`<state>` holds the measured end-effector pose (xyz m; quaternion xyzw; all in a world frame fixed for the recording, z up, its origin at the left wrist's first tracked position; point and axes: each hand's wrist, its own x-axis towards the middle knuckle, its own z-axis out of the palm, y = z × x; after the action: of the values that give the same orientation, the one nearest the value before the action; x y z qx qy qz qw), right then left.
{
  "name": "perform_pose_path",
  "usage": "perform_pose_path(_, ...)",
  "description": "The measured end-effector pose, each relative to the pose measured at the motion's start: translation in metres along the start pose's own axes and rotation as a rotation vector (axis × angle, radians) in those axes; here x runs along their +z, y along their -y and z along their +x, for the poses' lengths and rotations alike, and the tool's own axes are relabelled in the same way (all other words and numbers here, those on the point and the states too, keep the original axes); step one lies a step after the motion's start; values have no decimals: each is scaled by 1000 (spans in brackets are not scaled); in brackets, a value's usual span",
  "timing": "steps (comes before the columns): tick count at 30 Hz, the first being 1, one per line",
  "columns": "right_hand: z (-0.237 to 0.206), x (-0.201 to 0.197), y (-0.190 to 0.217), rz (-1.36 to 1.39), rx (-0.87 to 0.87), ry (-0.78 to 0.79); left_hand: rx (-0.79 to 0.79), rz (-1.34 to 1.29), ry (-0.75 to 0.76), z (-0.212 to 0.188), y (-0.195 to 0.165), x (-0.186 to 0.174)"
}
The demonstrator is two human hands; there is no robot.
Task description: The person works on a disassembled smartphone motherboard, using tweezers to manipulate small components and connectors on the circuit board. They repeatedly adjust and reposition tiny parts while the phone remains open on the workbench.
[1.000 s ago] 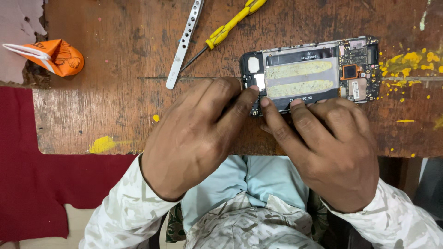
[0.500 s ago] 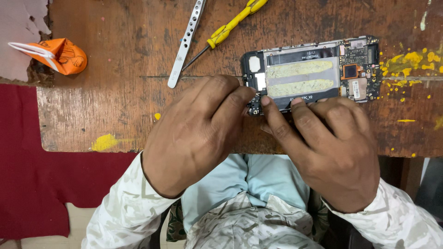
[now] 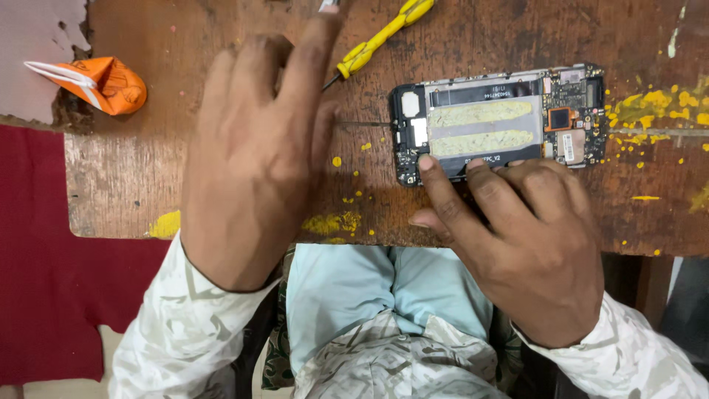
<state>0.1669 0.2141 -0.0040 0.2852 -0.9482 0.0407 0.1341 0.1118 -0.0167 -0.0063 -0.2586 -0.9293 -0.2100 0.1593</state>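
Opened phone (image 3: 502, 122): back cover off, black frame, two pale adhesive strips across the middle, circuit board exposed at its right end. Lies flat, long side crosswise, just beyond the right hand (image 3: 524, 244), whose fingertips (image 3: 428, 164) touch its near edge. Well right of the left hand (image 3: 255, 159).

Opened phone (image 3: 501, 124) on table (image 3: 221, 44), right; screwdriver (image 3: 378, 41) behind-left of it; folded paper (image 3: 100, 83) far left; cloth (image 3: 44, 251) below.
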Motion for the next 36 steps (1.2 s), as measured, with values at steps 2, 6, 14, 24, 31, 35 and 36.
perform_pose_path(2, 0, 0, 0, -3, 8, -9, -3, -30, 27, 6, 1, 0)
perform_pose_path(6, 0, 3, 0, 23, 23, -4, 10, -35, 85, 17, 9, -2)
perform_pose_path(14, -2, 3, -1, 2, 8, -20, -21, 31, 134, 24, 6, -8)
perform_pose_path(24, -3, 2, -1, 8, 8, -19, -108, 85, 90, 11, 1, -21)
perform_pose_path(31, -2, 3, -2, 52, 7, -30, -442, -1363, 167, -44, -3, -40)
perform_pose_path(35, -3, 2, 0, 34, 15, -10, -430, -1869, 36, -68, -14, -26)
perform_pose_path(36, -3, 2, 0, 31, 11, -11, -437, -1798, -35, -70, -19, -20)
